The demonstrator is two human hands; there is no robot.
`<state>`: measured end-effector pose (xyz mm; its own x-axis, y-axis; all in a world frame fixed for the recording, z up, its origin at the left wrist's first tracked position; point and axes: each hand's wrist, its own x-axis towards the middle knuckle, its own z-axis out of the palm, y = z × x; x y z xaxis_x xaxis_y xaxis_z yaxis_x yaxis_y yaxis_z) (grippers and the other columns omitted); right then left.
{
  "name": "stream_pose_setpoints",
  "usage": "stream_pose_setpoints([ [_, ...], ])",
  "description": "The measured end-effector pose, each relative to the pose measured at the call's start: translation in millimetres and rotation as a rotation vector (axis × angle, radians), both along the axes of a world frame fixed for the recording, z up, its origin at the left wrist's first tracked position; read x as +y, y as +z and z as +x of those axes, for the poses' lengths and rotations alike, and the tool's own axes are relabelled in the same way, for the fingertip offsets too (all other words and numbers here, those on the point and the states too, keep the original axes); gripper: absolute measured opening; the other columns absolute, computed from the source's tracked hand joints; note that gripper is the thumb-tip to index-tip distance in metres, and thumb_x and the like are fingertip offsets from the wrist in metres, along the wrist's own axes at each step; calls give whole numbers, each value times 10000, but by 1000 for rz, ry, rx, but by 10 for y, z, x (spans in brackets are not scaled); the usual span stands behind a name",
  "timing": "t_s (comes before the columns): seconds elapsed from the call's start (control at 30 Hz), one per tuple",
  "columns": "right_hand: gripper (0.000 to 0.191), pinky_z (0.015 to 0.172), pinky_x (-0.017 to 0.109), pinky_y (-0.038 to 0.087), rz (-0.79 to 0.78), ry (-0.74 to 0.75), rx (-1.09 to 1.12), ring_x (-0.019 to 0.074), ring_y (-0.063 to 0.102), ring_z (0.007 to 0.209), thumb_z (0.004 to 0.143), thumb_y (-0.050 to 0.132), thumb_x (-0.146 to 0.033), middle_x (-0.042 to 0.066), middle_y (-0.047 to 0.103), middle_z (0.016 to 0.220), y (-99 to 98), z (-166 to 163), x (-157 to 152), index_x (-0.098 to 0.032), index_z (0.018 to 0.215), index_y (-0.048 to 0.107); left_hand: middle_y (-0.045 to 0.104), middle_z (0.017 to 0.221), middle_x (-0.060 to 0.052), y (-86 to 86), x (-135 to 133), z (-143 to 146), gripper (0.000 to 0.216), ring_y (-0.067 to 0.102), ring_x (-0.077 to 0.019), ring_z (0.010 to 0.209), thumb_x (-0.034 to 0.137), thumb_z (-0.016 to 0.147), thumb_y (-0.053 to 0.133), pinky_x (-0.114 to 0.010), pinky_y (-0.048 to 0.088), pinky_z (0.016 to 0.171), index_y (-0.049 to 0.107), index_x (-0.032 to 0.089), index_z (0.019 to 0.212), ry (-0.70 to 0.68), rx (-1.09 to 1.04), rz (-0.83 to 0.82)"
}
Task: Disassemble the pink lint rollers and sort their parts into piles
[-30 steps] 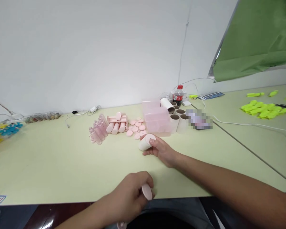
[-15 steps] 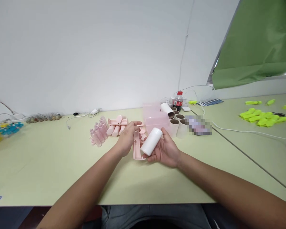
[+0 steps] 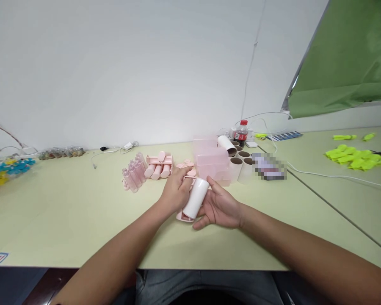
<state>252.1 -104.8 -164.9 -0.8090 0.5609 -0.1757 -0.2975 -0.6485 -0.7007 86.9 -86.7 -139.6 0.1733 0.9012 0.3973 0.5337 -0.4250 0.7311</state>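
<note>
My left hand (image 3: 177, 190) is closed around a pale pink plastic holder (image 3: 185, 218), mostly covered by the hand and by a white roll (image 3: 196, 198). The roll lies tilted against the holder's open side; how far it sits inside is hidden. On its right, my right hand (image 3: 222, 207) holds the roll, thumb at the upper end and fingers curled beneath. Just beyond my hands lie pink round caps (image 3: 190, 170). Translucent pink sleeves (image 3: 211, 163) are stacked to their right.
Pink clear bottles (image 3: 134, 174) and pink roller parts (image 3: 158, 169) lie left of the hands. White rolls with brown cores (image 3: 236, 161), a cola bottle (image 3: 241, 133) and a blurred flat item (image 3: 269, 166) are at right. Yellow-green pieces (image 3: 352, 156) lie farther right.
The white roll has moved left and down against the pink holder, which has turned and is now largely behind it. My right hand's fingers have spread slightly.
</note>
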Motion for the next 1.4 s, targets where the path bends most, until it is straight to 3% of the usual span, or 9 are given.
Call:
stream_pose_setpoints([
  [0.27, 932, 831, 533, 493, 13, 59, 42, 313, 690, 926, 839, 63, -817, 207, 678, 1083, -11, 9, -8, -132, 1304, 492, 563, 1009, -70, -17, -54, -4, 385, 548, -211, 958, 182, 895, 429, -379, 461, 870, 583, 193, 1247, -5, 11, 200],
  [0.53, 967, 811, 476, 507, 15, 78, 18, 303, 698, 893, 837, 37, -814, 218, 695, 1010, -37, 11, 25, -93, 1277, 510, 591, 1080, -72, -31, -53, 21, 352, 552, -222, 1025, 211, 897, 442, -407, 444, 925, 598, 200, 1211, 17, -84, 114],
  [0.7, 893, 820, 538, 497, 27, 70, 93, 285, 686, 877, 831, 99, -832, 158, 688, 1040, -50, -20, -10, -185, 1309, 487, 573, 1026, -63, -85, -97, 52, 338, 549, -214, 978, 192, 877, 445, -385, 459, 880, 608, 214, 1173, -4, -118, 198],
  [0.8, 831, 830, 504, 500, 57, 39, 124, 263, 678, 855, 857, 184, -800, 151, 681, 1034, -60, -38, -22, -162, 1277, 511, 560, 1031, -69, -108, -109, 27, 336, 540, -214, 996, 213, 895, 434, -393, 451, 903, 583, 212, 1196, -98, -102, 322],
  [0.93, 728, 749, 450, 531, 82, 49, 129, 252, 669, 801, 876, 281, -726, 126, 680, 937, -95, -53, -7, -142, 1226, 541, 589, 1124, -97, -75, -97, -55, 389, 553, -231, 1047, 267, 908, 471, -414, 458, 919, 511, 210, 1290, -361, -20, 406],
  [1.1, 672, 641, 406, 543, 118, 30, 70, 252, 664, 748, 868, 342, -683, 125, 679, 902, -133, -43, 8, -125, 1162, 574, 653, 1186, -102, -6, -76, -149, 343, 595, -234, 1112, 232, 893, 557, -410, 460, 965, 570, 224, 1236, -550, 62, 448],
  [1.4, 546, 601, 384, 542, 115, -90, 33, 213, 630, 700, 855, 432, -602, 116, 680, 837, -111, -62, -34, -112, 1017, 611, 702, 946, -69, -25, -119, -87, 219, 638, -191, 865, 256, 918, 506, -342, 504, 754, 612, 200, 1101, -420, 127, 559],
])
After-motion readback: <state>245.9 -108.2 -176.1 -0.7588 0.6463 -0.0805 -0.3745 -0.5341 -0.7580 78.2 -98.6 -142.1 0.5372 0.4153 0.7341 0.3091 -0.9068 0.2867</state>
